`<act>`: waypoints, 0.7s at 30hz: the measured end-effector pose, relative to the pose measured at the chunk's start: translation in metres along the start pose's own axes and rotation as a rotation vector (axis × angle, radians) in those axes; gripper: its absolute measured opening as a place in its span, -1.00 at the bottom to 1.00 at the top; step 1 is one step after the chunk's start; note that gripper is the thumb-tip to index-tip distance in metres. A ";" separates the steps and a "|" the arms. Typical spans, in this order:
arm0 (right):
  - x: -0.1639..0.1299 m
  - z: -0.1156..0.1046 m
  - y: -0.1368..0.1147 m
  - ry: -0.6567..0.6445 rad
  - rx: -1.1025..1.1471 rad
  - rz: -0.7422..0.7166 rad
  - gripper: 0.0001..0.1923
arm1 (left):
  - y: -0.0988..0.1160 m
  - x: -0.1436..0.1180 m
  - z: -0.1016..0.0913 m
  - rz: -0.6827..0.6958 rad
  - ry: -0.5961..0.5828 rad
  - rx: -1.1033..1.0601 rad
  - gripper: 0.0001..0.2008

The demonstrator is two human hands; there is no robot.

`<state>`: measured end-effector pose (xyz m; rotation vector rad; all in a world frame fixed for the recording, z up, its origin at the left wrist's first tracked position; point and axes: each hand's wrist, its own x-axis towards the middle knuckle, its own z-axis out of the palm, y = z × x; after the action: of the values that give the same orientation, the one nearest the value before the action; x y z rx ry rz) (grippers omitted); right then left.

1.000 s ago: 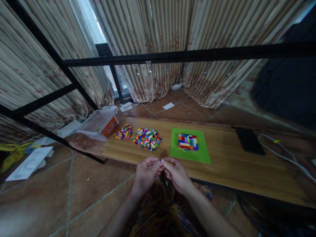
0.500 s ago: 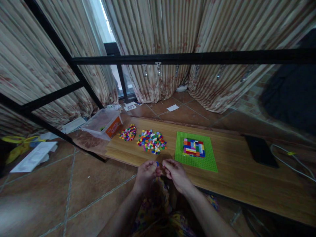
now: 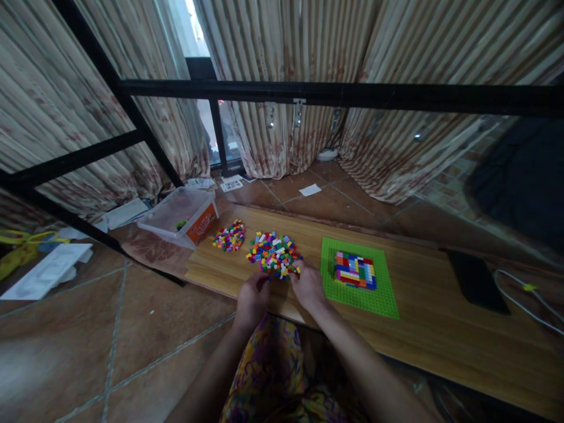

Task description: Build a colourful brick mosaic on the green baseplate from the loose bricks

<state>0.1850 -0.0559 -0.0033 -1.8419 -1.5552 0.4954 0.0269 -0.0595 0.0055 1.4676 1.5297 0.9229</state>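
A pile of small coloured building bricks (image 3: 274,251) lies on the wooden board (image 3: 423,294). My right hand (image 3: 309,286) reaches to the pile's right front edge, its fingers bent together by a yellow brick (image 3: 298,270); whether it grips that brick is unclear. Just in front of the pile, my left hand (image 3: 252,301) rests low with curled fingers, and what it holds, if anything, is hidden. To the right, a green baseplate (image 3: 361,299) carries a multicoloured block of joined bricks (image 3: 355,271), close beside my right hand.
A smaller heap of bricks (image 3: 229,236) lies further left. Past it stands a clear plastic box (image 3: 170,217) with an orange label. A black flat object (image 3: 478,281) and a white cable (image 3: 524,294) are at the right. A black metal bar (image 3: 317,93) crosses beyond the board.
Both hands have moved apart and forward; the right one has reached the pile's edge. The blue brick seen at my left fingertips is out of sight now. The view has shifted slightly.
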 end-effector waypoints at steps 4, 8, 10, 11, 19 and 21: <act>0.003 -0.002 0.000 -0.014 -0.024 -0.056 -0.74 | 0.001 0.006 0.002 0.067 0.016 0.137 -0.80; 0.011 -0.010 0.000 0.007 0.000 -0.099 -0.79 | -0.001 0.011 0.006 0.139 0.004 0.228 -0.79; 0.018 -0.012 -0.001 0.010 -0.010 -0.117 -0.81 | -0.002 0.012 0.007 0.159 0.015 0.244 -0.79; 0.021 -0.013 -0.002 0.009 -0.017 -0.122 -0.82 | -0.003 0.013 0.008 0.163 0.021 0.246 -0.80; 0.066 0.000 -0.026 -0.082 -0.090 -0.210 -0.79 | -0.012 0.013 0.008 0.184 0.042 0.177 -0.84; 0.080 0.007 -0.035 -0.120 -0.125 -0.238 -0.77 | -0.013 0.012 0.006 0.201 0.033 0.158 -0.84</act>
<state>0.1732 0.0259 0.0268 -1.7131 -1.8963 0.4118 0.0272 -0.0488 -0.0095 1.7528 1.5279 0.9636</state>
